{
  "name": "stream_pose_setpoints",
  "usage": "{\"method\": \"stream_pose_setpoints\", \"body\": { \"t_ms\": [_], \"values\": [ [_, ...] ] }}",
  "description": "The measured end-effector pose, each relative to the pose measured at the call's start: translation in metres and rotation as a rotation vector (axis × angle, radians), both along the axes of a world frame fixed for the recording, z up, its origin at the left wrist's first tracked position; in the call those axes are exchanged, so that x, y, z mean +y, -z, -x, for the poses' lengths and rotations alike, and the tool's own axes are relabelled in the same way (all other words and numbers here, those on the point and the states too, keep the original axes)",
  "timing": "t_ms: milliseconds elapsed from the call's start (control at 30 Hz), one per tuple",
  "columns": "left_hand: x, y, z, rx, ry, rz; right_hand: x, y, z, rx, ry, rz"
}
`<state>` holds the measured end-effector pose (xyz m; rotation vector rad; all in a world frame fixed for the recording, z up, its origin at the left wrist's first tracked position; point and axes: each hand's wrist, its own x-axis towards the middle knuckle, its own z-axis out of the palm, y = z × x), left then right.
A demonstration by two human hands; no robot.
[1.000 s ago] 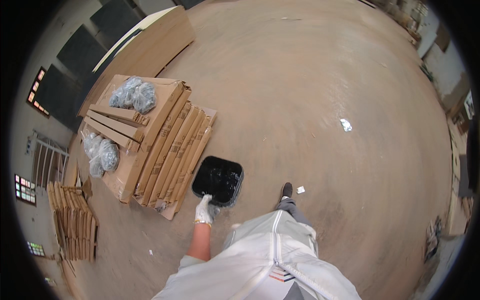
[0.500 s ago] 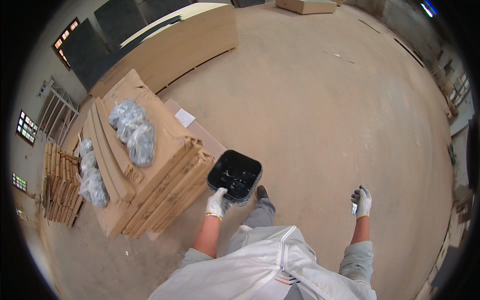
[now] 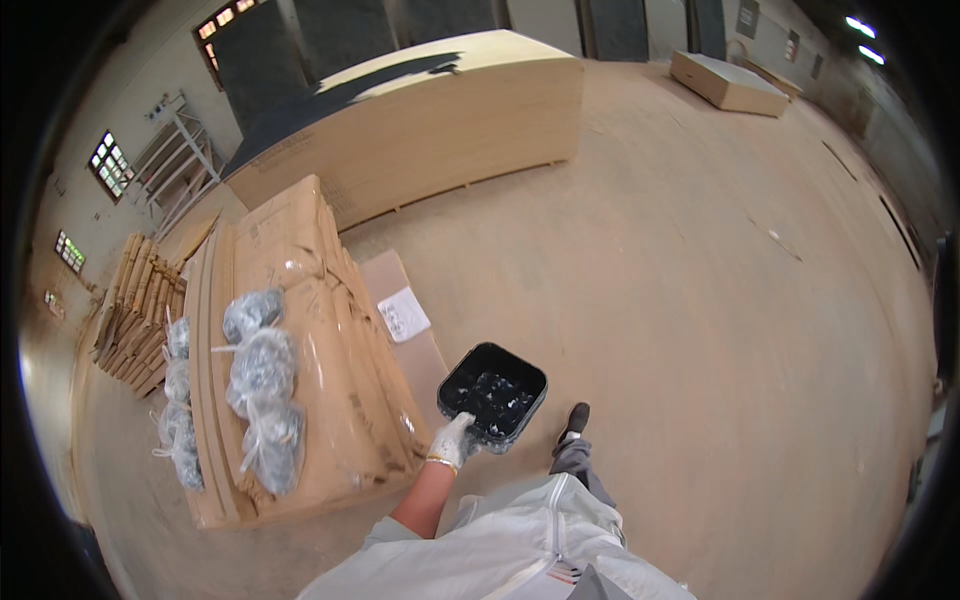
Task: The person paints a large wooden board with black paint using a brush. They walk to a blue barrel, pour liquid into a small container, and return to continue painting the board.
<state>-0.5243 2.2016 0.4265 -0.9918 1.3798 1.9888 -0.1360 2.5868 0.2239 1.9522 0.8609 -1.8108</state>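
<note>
My left hand (image 3: 453, 443), in a whitish work glove with a yellow cuff edge, grips the near rim of a square black plastic tub (image 3: 497, 383). My thumb laps over its wall; the other fingers are hidden beneath or behind it. White smears or scraps mark the tub's dark inside. It is held out in front of me, just right of the flat cardboard (image 3: 384, 270) at the foot of a carton stack. A white sheet of paper (image 3: 404, 315) lies on that cardboard. My right hand is out of the picture.
On my left stand stacked brown cartons (image 3: 355, 400) bearing clear plastic bags (image 3: 263, 365) of grey contents. Beyond is a long pile of boards (image 3: 480, 125) with a partly black top. Bundled brown pieces (image 3: 135, 310) stand far left; a low box (image 3: 727, 85) sits far right.
My view has swung and moved forward, bringing the board pile and cartons closer. The tub stays in my left hand. My right hand, seen at the right before, has left the picture.
</note>
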Motion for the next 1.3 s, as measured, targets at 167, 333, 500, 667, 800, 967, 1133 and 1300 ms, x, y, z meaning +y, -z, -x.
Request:
{"method": "stream_pose_setpoints", "body": {
  "t_ms": [167, 333, 500, 667, 800, 967, 1133, 1300],
  "values": [
    [0.023, -0.021, 0.124, 0.085, -0.212, 0.101, 0.130, 0.029, 0.201, 0.004, -0.058, -0.040],
    [0.063, -0.019, 0.286, 0.147, -0.340, -0.128, 0.384, -0.002, 0.517, 0.423, -0.135, -0.303],
    [0.037, -0.046, 0.389, 0.131, -0.541, 0.090, 0.306, -0.156, 0.870, 0.682, -0.440, -0.502],
    [0.035, -0.028, 0.535, 0.173, -0.535, 0.052, 0.250, -0.203, 1.064, 0.924, -0.461, -0.474],
    [0.020, -0.007, 0.650, 0.113, -0.569, 0.023, 0.239, -0.113, 1.126, 0.822, -0.613, -0.345],
    [0.016, -0.066, 0.778, 0.145, -0.687, 0.078, 0.228, -0.040, 1.180, 0.566, -0.196, 0.081],
    [-0.025, -0.109, 0.907, 0.087, -0.657, 0.298, 0.201, -0.040, 1.363, 0.520, -0.232, 0.009],
    [-0.058, -0.131, 1.007, 0.238, -0.790, 0.298, 0.155, -0.096, 1.598, 0.589, -0.516, -0.217]
  ]
}}
